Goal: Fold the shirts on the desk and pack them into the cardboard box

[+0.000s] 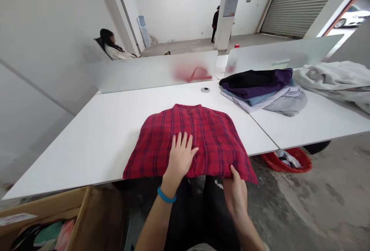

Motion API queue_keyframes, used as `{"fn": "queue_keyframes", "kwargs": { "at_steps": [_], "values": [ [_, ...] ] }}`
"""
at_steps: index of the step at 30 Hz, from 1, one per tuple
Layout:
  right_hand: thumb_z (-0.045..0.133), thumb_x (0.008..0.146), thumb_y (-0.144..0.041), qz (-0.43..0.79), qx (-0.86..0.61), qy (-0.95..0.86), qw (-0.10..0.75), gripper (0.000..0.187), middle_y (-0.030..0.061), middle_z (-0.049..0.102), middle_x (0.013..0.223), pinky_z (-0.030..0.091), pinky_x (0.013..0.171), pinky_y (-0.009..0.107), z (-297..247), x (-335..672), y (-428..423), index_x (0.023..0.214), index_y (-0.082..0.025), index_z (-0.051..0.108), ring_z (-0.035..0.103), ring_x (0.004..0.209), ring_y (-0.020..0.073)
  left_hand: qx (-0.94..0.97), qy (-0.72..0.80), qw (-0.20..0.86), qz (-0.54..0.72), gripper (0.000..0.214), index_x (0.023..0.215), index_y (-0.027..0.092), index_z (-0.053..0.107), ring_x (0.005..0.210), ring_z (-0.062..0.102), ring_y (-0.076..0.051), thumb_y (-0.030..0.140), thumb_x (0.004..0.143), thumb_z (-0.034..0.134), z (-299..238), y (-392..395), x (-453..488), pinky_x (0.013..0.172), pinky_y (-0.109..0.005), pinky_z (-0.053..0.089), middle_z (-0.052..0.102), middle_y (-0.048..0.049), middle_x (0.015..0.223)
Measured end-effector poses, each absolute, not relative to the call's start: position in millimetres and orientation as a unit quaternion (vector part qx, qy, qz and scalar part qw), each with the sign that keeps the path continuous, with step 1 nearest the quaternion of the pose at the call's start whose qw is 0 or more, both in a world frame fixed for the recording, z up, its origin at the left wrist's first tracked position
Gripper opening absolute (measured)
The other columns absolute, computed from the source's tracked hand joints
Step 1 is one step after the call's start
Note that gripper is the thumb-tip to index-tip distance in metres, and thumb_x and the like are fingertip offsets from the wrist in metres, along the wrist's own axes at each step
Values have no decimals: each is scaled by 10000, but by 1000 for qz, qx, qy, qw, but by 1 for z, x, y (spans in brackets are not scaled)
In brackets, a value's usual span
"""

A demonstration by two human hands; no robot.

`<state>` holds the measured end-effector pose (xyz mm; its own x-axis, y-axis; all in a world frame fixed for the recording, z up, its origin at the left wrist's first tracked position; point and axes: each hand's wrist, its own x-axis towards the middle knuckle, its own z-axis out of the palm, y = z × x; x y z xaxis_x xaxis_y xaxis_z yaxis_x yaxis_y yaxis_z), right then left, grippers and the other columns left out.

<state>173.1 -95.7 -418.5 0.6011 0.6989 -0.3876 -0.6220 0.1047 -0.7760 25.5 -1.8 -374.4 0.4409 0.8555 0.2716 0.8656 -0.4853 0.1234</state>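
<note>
A red shirt [212, 135] with dark plaid lines lies spread on the white table [95, 135], its collar toward the far side and its lower edge at the table's near edge. My left hand [182, 154] rests flat on the shirt's middle, fingers stretched out, a blue band on the wrist. At the near right corner my right hand [236, 189] pinches the shirt's lower edge, thumb on top and the fingers hidden underneath.
Folded clothes [257, 89] are stacked at the back right, beside a white cloth heap [341, 77]. A frosted divider [150, 69] runs along the back. A cardboard box [83, 212] of clothes stands low left; a red-lined bin [303, 164] is under the table. Two people are beyond.
</note>
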Motion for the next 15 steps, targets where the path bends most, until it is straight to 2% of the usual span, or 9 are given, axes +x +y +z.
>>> {"fn": "queue_keyframes", "kwargs": {
  "at_steps": [2, 5, 8, 11, 13, 15],
  "values": [
    [646, 754, -359, 410, -491, -47, 767, 396, 14, 660, 1171, 490, 998, 369, -416, 172, -92, 1129, -232, 628, 622, 1098, 199, -834, -538, 24, -117, 553, 1369, 82, 462, 1383, 297, -359, 426, 961, 320, -384, 15, 29, 1118, -570, 246, 399, -197, 1455],
    [631, 767, -351, 368, -491, -52, 788, 405, 12, 641, 1212, 513, 966, 332, -412, 170, -87, 1154, -237, 611, 617, 1102, 184, -829, -551, -5, -95, 563, 1415, 93, 397, 1388, 286, -356, 413, 966, 281, -399, 27, 32, 1113, -557, 261, 333, -193, 1495],
    [623, 792, -374, 344, -480, -52, 805, 423, -3, 622, 1246, 498, 970, 269, -402, 161, -83, 1195, -252, 583, 602, 1120, 148, -828, -550, -22, -105, 568, 1430, 112, 374, 1400, 266, -342, 421, 966, 264, -406, 27, 32, 1124, -547, 243, 310, -175, 1512],
    [610, 818, -409, 316, -484, -81, 812, 523, -3, 595, 1285, 476, 987, 263, -382, 142, -74, 1309, -267, 498, 573, 1162, 142, -824, -545, -62, -139, 562, 1421, 118, 388, 1410, 245, -334, 427, 966, 268, -407, 25, 31, 1139, -546, 204, 305, -171, 1519],
    [549, 865, -416, 321, -513, -182, 775, 529, 28, 594, 1287, 462, 1008, 310, -362, 125, -60, 1354, -234, 467, 556, 1188, 171, -808, -533, -131, -214, 524, 1380, 154, 449, 1400, 280, -317, 437, 962, 307, -408, 24, 26, 1138, -542, 207, 356, -158, 1499],
    [458, 916, -374, 334, -531, -381, 679, 494, 63, 577, 1312, 411, 1058, 388, -342, 105, -41, 1376, -191, 461, 509, 1245, 209, -771, -521, -199, -307, 451, 1307, 191, 513, 1318, 411, -294, 435, 941, 413, -409, 22, 14, 1090, -539, 309, 454, -137, 1427]
  ]
}}
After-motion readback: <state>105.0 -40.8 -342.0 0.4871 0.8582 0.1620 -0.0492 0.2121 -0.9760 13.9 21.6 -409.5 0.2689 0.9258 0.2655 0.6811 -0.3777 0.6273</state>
